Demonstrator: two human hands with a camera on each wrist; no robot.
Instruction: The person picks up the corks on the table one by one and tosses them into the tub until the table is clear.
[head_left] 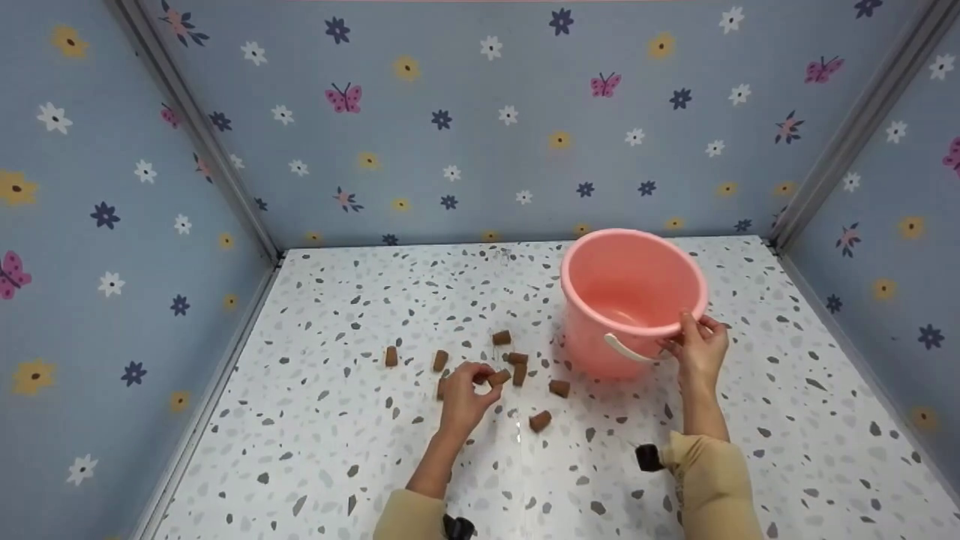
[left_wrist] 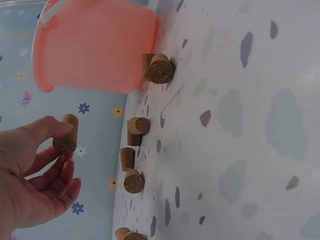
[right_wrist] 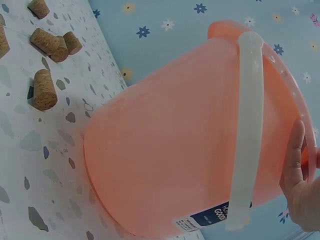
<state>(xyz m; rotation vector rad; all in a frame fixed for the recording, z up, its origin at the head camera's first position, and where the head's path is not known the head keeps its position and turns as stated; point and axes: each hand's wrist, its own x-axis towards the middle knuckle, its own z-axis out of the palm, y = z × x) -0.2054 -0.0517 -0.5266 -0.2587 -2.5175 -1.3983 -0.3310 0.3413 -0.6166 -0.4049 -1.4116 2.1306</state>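
Between thumb and fingers, my left hand [head_left: 466,401] pinches a brown cork [head_left: 499,378], held above the table in the left wrist view. A pink bucket [head_left: 600,349] stands upright to the right, and my right hand [head_left: 701,351] grips its rim at the near right. The bucket's white handle [right_wrist: 248,130] hangs down its side. Looking into it in the head view, I see only its pink inside. Several more corks lie scattered left of the bucket, among them one cork [head_left: 559,388] close to it and another cork [head_left: 540,421] nearer me.
The speckled white table [head_left: 322,420] is bounded by flowered blue panels [head_left: 480,135] at the back and both sides. One cork [head_left: 391,356] lies farthest left. A dark label [right_wrist: 210,217] is stuck to the bucket's side.
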